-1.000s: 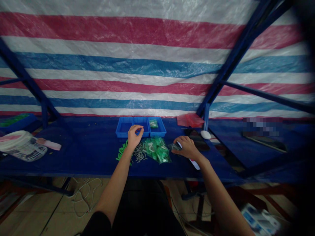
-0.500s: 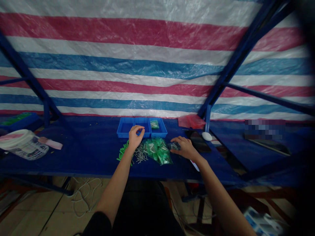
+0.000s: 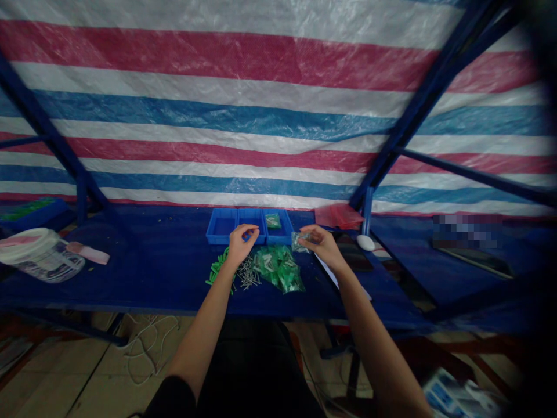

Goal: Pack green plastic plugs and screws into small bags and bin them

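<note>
The head view starts low with the dark lap and floor, then both bare forearms reaching over the blue table (image 3: 143, 278). The left hand (image 3: 240, 242) has fingertips pinched together, on what I cannot tell, just above loose screws (image 3: 247, 275) and green plugs (image 3: 216, 268). The right hand (image 3: 319, 242) pinches a small clear bag (image 3: 300, 240), lifted over the heap of filled bags (image 3: 278, 267). It looks like filling: next the pinched bits need the bag's mouth held open. Behind sit blue trays (image 3: 250, 225)
</note>
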Tool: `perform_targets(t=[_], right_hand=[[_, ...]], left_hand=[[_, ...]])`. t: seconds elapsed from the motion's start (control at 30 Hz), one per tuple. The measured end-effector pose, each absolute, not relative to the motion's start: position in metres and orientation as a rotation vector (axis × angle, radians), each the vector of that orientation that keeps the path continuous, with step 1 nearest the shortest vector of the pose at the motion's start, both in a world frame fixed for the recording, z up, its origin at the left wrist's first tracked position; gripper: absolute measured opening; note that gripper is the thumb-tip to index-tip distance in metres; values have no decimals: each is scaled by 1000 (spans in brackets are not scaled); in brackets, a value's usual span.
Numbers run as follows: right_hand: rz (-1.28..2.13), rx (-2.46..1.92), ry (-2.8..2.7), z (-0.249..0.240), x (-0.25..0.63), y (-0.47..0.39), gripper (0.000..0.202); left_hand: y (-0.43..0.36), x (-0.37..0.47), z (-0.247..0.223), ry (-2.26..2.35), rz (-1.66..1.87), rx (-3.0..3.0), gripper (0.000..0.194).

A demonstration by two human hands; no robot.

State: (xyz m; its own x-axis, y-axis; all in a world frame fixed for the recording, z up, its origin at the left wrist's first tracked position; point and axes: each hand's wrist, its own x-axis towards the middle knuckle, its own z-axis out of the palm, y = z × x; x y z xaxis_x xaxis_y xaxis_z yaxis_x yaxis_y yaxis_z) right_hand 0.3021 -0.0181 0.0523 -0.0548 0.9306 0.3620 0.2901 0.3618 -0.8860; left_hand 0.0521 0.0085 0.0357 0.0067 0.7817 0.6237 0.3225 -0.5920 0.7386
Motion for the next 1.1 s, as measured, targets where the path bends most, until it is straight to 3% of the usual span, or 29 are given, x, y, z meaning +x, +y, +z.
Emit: perform_targets(t=[0.4,0.57,1.1], right_hand=[[934,-893,-1547,53,211,36,42],[909,-913,-1479,48,215,31,44],[660,-909,-1589,43,229,21,22]], left_hand=[[18,54,26,1038,1502,1706,23],[19,53,27,999,1504,1632,23],[21,54,23,902,1559,1487,24]])
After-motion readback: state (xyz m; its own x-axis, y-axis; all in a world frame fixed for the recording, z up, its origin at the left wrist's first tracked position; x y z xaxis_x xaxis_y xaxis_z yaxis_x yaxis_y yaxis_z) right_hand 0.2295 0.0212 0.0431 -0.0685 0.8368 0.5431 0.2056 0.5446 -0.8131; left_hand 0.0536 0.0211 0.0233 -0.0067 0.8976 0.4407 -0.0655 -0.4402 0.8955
